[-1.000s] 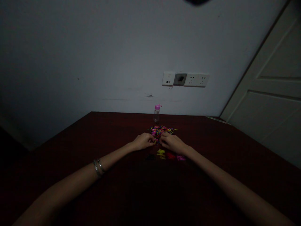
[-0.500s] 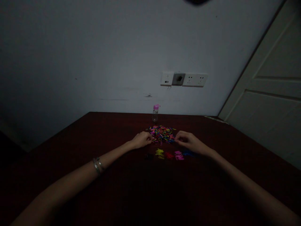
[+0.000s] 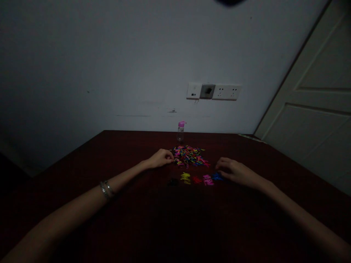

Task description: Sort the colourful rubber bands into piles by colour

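Observation:
A mixed heap of small colourful clip-like pieces (image 3: 189, 155) lies on the dark red table (image 3: 131, 146). My left hand (image 3: 162, 158) rests at the heap's left edge, its fingers pinched together; anything between them is too small to make out. My right hand (image 3: 231, 169) is right of the heap, just above the blue group (image 3: 217, 176), with thumb and fingers slightly apart and nothing visible between them. In a row nearer me lie a black group (image 3: 173, 182), a yellow group (image 3: 185, 178), a red group (image 3: 196, 179) and a pink group (image 3: 208, 179).
Behind the heap stands a clear bottle (image 3: 180, 133) with a pink lid. The wall (image 3: 123, 73) with a row of sockets (image 3: 226, 92) rises at the table's back edge. A pale door (image 3: 315, 98) is on the right.
My right hand has moved right and slightly nearer me, away from the heap, and its fingers have parted. My left hand has shifted a little left. More of the blue group shows.

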The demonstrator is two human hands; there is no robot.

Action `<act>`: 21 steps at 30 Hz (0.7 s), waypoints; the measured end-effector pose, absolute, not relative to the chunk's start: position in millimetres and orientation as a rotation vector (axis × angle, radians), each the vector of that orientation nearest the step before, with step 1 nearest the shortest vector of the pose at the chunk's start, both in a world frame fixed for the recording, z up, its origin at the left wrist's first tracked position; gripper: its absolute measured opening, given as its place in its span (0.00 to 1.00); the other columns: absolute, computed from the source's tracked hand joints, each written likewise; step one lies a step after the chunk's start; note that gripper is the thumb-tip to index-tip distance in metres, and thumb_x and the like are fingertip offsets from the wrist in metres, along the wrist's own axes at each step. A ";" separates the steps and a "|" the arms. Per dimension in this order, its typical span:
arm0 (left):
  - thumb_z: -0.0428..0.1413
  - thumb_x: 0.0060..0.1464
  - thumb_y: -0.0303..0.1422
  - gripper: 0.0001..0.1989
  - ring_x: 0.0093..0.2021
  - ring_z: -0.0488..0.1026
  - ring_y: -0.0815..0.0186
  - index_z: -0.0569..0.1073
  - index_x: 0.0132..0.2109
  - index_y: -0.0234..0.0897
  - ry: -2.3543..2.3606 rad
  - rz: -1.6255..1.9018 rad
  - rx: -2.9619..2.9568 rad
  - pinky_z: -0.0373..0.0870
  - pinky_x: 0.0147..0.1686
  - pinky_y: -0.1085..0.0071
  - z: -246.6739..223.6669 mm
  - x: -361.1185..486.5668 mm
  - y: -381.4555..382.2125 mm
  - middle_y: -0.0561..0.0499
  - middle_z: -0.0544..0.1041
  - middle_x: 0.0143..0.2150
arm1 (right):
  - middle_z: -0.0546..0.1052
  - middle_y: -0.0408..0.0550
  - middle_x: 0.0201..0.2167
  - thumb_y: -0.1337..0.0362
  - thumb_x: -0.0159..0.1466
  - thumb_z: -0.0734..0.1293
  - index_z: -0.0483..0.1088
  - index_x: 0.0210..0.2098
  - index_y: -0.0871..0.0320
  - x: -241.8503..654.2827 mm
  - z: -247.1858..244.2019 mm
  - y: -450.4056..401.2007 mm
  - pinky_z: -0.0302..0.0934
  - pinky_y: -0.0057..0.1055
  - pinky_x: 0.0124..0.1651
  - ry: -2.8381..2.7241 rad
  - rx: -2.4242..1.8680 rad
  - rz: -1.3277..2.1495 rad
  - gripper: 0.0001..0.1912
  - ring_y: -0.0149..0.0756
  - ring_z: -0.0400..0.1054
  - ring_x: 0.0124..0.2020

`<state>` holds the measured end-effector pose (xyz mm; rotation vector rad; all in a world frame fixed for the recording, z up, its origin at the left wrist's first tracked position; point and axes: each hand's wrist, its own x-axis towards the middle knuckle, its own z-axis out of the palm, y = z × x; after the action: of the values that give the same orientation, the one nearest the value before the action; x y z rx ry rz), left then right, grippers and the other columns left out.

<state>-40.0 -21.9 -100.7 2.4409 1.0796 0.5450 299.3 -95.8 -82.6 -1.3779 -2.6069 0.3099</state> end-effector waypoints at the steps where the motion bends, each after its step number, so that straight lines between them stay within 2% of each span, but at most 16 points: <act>1: 0.52 0.47 0.29 0.09 0.29 0.67 0.72 0.75 0.34 0.31 1.072 0.541 2.437 0.59 0.30 0.77 -99.3 -40.0 -22.3 0.51 0.74 0.30 | 0.68 0.50 0.41 0.63 0.59 0.58 0.69 0.40 0.56 294.6 -80.6 -94.1 0.59 0.32 0.43 -2.606 -1.366 0.284 0.11 0.36 0.65 0.39; 7: 0.53 0.48 0.30 0.09 0.29 0.65 0.73 0.75 0.35 0.30 1.040 0.569 2.401 0.59 0.29 0.78 -91.6 -35.5 -32.6 0.50 0.73 0.31 | 0.67 0.50 0.41 0.65 0.60 0.58 0.68 0.40 0.57 260.0 -74.0 -81.4 0.59 0.32 0.42 -2.627 -1.246 0.145 0.11 0.35 0.64 0.40; 12: 0.52 0.48 0.29 0.08 0.26 0.63 0.74 0.74 0.34 0.32 0.904 0.456 2.494 0.57 0.27 0.79 -93.8 -18.3 -52.9 0.52 0.71 0.28 | 0.69 0.49 0.39 0.65 0.60 0.60 0.70 0.39 0.55 229.3 -80.4 -59.3 0.58 0.30 0.41 -2.717 -1.147 0.137 0.10 0.36 0.64 0.40; 17: 0.53 0.48 0.29 0.08 0.27 0.64 0.73 0.76 0.35 0.36 0.910 0.378 2.601 0.56 0.26 0.78 -97.7 -1.2 -67.6 0.53 0.71 0.27 | 0.69 0.50 0.39 0.64 0.60 0.60 0.71 0.40 0.55 205.1 -86.7 -41.3 0.57 0.30 0.38 -2.754 -1.164 0.038 0.11 0.36 0.65 0.38; 21: 0.53 0.47 0.28 0.10 0.25 0.63 0.74 0.75 0.38 0.35 0.903 0.402 2.500 0.57 0.26 0.79 -98.2 0.0 -65.0 0.54 0.70 0.26 | 0.69 0.50 0.39 0.66 0.60 0.61 0.71 0.39 0.56 195.0 -86.6 -39.4 0.56 0.28 0.36 -2.774 -1.174 -0.039 0.10 0.36 0.65 0.38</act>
<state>0.0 -65.0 -98.2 2.5000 0.9030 0.4018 195.0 -39.4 -86.6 -1.1744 -2.7744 -0.0385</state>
